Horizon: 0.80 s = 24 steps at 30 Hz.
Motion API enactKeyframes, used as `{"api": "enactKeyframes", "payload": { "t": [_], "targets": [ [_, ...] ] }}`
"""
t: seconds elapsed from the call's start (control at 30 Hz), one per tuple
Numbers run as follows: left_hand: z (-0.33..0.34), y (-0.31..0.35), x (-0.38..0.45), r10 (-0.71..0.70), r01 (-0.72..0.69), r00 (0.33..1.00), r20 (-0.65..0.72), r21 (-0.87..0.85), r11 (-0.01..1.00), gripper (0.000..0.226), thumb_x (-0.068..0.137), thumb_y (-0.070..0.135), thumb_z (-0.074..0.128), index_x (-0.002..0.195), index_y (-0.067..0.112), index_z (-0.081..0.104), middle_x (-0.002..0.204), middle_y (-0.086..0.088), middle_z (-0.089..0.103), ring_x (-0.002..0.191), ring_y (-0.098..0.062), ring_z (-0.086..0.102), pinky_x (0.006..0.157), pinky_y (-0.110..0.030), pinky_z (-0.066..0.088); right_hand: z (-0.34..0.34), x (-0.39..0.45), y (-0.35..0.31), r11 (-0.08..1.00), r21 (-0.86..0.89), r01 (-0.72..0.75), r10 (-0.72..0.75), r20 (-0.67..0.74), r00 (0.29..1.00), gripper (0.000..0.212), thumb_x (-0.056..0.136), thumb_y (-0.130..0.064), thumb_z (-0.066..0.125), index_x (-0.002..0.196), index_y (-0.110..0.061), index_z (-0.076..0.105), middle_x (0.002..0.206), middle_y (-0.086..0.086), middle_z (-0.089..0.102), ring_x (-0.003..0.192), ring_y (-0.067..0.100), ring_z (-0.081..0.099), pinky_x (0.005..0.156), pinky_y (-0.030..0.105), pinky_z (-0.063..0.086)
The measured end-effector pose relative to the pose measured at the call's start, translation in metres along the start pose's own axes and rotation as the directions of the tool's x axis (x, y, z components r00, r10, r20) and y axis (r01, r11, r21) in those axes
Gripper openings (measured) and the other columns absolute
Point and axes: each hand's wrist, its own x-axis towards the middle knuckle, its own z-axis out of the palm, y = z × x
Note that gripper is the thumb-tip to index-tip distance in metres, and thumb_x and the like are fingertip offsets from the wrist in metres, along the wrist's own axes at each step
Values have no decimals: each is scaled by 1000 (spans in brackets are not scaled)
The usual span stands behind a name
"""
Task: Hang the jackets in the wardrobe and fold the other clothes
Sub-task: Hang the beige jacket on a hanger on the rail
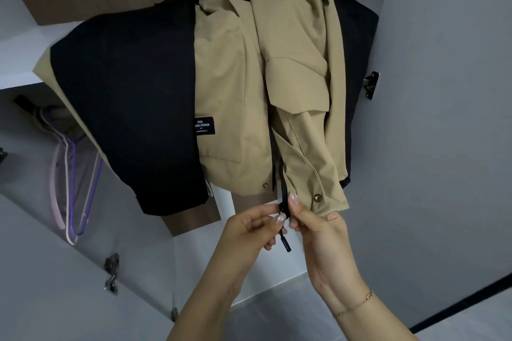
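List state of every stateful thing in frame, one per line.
jacket: hanging, front unzipped
zipper pull: dangling at hem, between both hands
left hand: pinching zipper base
right hand: pinching zipper base and hem
hangers: hanging, bare
wardrobe door: open

Bare forearms, long pale polished nails, a thin gold bracelet [357, 304] on the right wrist.

The jacket [227, 86] bears a black label [204, 126] reading "CHIC".
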Motion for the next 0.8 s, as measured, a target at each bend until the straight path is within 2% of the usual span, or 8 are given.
{"api": "enactKeyframes", "payload": {
  "t": [0.1, 0.2, 0.37, 0.43, 0.53, 0.6, 0.7, 0.8],
  "targets": [
    [-3, 0, 1, -12, 14, 999, 46, -55, 998, 28, 63, 42, 76, 87, 28, 80, 69, 1, 69, 56, -5, 49, 57, -15, 44, -1, 2, -1, 992, -100, 72, -74, -11, 997, 28, 74, -21, 75, 62, -9, 53, 56, 2, 48, 58, 9, 45, 62, 19, 41],
    [-6, -1, 3, 18, -16, 999, 36, -33, 999, 28, 62, 45, 77, 86, 31, 79, 71, 0, 71, 56, -4, 51, 59, -15, 46, -8, 7, -6, 942, -280, 182, -178, 42, 983, 29, 72, -29, 76, 54, -12, 60, 56, 6, 51, 54, 9, 46, 53, 17, 41],
    [-6, -5, 5, 65, -64, 998, -19, 53, 997, 22, 61, 48, 75, 81, 40, 78, 71, 3, 73, 57, -1, 55, 59, -13, 46, -21, 17, -6, 905, -411, 108, -61, 126, 990, 44, 65, -35, 78, 61, 7, 64, 58, 20, 62, 51, 17, 59, 57, 24, 50],
    [-8, -9, 7, 9, -9, 1000, 4, 9, 1000, 29, 59, 50, 79, 86, 38, 79, 73, 5, 73, 61, -2, 57, 63, -13, 47, -23, 21, -6, 912, -406, 63, -6, 139, 990, 35, 64, -32, 79, 63, 2, 70, 63, 21, 66, 53, 18, 64, 60, 23, 53],
    [-20, -18, 20, -157, 172, 981, 117, -130, 977, 39, 67, 47, 80, 100, 26, 78, 95, 2, 76, 72, -3, 64, 69, -15, 51, -26, 26, -4, 934, -358, 18, 24, 111, 994, 27, 62, -31, 79, 61, -4, 73, 61, 15, 68, 53, 17, 64, 61, 22, 55],
    [-23, -29, 40, -281, 291, 957, 74, -216, 932, 45, 75, 40, 74, 111, 14, 74, 108, 0, 74, 79, -5, 67, 71, -17, 52, -28, 28, -5, 951, -308, 7, 24, 97, 995, 19, 62, -28, 78, 60, -10, 75, 60, 11, 68, 53, 16, 64, 61, 22, 55],
    [-16, -40, 75, -367, 328, 930, -2, -444, 834, 44, 87, 24, 69, 127, 6, 61, 129, -8, 63, 102, -14, 63, 88, -25, 51, -31, 31, -9, 961, -275, 9, 20, 104, 994, 15, 63, -26, 78, 61, -11, 75, 61, 11, 68, 55, 16, 64, 59, 22, 54],
    [0, -38, 104, -294, 264, 956, 1, -446, 855, 47, 91, 27, 65, 134, 11, 56, 137, -7, 58, 125, -21, 55, 112, -37, 38, -34, 33, -13, 964, -265, 7, 21, 104, 994, 15, 65, -23, 78, 64, -9, 75, 62, 11, 67, 57, 15, 64, 59, 22, 54]
  ]
}}
